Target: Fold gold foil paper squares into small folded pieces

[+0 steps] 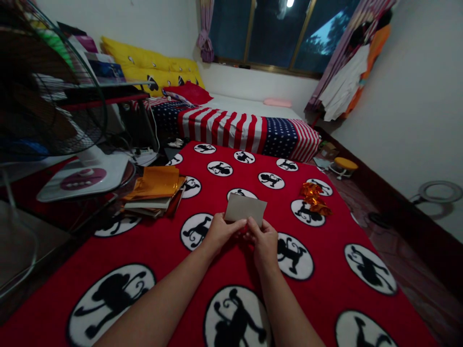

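Note:
A small greyish sheet of paper [246, 208] is held up over the middle of the red cloth. My left hand [221, 232] grips its lower left edge, the thumb lying across the front. At the lower right edge my right hand [263, 237] pinches the same sheet, and the two thumbs nearly meet. Fingers behind the paper are mostly hidden. Left of my hands lies a stack of orange and pale papers [155, 185]. Off to the right rests a crumpled piece of shiny orange foil [315, 197].
A red cloth with monkey prints [246, 168] covers the surface before me. A fan [83, 164] stands close on the left, beside a cluttered desk [108, 94]. Beyond are a bed with a flag-patterned cover [231, 127] and a yellow-topped stool [345, 164] at right.

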Motion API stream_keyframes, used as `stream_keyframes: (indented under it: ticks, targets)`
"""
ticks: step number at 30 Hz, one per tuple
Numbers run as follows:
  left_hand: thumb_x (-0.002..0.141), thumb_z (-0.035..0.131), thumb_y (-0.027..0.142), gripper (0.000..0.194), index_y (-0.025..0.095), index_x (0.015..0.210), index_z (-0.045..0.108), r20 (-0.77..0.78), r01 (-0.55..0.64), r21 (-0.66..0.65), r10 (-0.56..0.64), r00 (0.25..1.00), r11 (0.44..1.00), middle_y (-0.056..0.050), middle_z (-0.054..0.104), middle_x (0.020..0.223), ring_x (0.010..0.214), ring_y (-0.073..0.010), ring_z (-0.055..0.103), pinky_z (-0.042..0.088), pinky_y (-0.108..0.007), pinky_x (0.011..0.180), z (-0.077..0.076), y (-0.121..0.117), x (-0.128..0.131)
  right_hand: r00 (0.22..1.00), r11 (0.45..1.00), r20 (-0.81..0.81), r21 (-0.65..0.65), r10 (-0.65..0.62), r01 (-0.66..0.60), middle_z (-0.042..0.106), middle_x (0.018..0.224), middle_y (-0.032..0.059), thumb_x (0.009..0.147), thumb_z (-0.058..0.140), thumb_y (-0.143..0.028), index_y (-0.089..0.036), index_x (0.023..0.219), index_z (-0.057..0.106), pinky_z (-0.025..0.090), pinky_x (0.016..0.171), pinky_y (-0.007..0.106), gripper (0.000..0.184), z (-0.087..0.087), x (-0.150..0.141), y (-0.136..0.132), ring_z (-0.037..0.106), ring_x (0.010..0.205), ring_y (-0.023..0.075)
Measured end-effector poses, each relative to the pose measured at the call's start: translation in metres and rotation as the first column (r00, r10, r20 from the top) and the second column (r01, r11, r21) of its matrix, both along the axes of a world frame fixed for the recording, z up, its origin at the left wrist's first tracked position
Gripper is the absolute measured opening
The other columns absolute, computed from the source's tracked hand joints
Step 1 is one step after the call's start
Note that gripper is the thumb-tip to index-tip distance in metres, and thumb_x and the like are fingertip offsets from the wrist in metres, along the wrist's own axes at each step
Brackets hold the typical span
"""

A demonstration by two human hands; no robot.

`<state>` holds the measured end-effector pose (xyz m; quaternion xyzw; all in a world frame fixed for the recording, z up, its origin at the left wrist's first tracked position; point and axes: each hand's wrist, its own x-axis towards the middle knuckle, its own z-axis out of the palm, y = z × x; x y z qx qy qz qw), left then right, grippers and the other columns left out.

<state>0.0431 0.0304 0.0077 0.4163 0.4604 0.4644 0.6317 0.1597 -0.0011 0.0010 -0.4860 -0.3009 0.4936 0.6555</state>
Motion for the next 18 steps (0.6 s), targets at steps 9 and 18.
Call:
stream_keyframes:
  ticks: [9, 18]
  targets:
    - [0.058, 0.081, 0.046, 0.040, 0.010, 0.070, 0.069, 0.003, -0.070, 0.080, 0.070, 0.998, 0.994, -0.004, 0.066, 0.060, 0.047, -0.0082, 0.053, 0.039, -0.018, 0.046, -0.002, 0.011, -0.016, 0.996, 0.997, -0.049, -0.016, -0.072, 0.071, 0.054, 0.051, -0.0062, 0.061, 0.083, -0.042, -0.016, 0.070, 0.062, 0.045, 0.043, 0.017, 0.035, 0.001, 0.004, 0.000, 0.048, 0.042, 0.0063]
    - [0.067, 0.070, 0.061, 0.052, 0.014, 0.089, 0.067, 0.125, -0.095, 0.084, 0.084, 0.989, 0.992, -0.002, 0.064, 0.074, 0.061, -0.0114, 0.057, 0.044, -0.018, 0.047, 0.004, 0.017, -0.025, 0.999, 1.000, 0.036, -0.017, -0.008, 0.009, 0.055, 0.052, -0.0052, 0.063, 0.081, -0.044, -0.015, 0.071, 0.061, 0.045, 0.044, 0.018, 0.035, 0.000, 0.003, -0.004, 0.049, 0.043, 0.0074]
